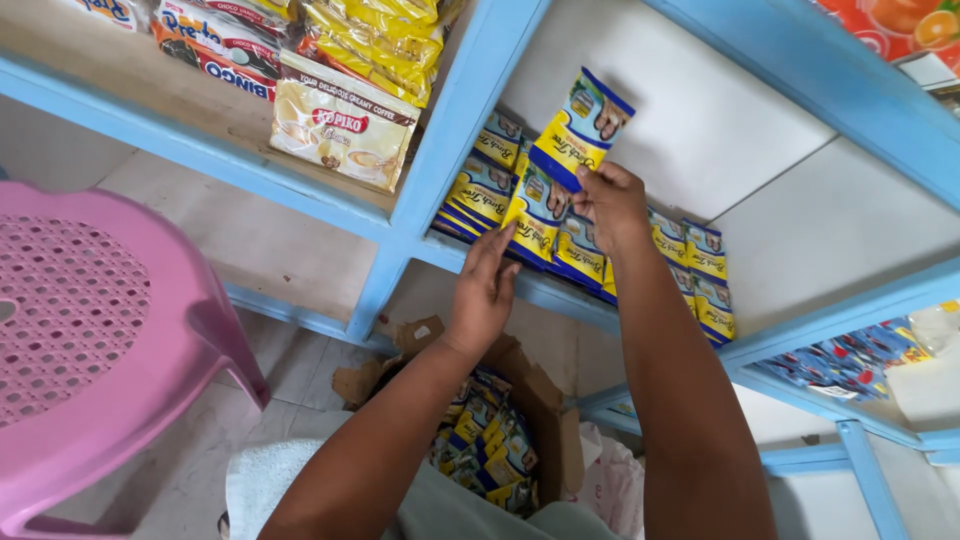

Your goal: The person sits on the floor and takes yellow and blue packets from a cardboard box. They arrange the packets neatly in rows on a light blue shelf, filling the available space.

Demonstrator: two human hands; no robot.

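My right hand (612,205) grips the lower edge of a yellow and blue sachet (585,125) and holds it upright above a row of like sachets (500,175) standing on a blue shelf (545,285). My left hand (484,290), fingers straight and together, presses flat against the front of a sachet (535,220) in that row. More of these sachets (700,270) lean along the shelf to the right. Below my arms, an open cardboard box (535,395) on the floor holds several more of the same packets (490,445).
A pink plastic chair (90,340) stands at the left. The upper shelf (190,120) carries a beige coffee pack (345,125), yellow packets (385,40) and red-and-white packs (215,45). Blue packets (850,360) lie on a lower right shelf. A blue upright post (440,150) divides the shelves.
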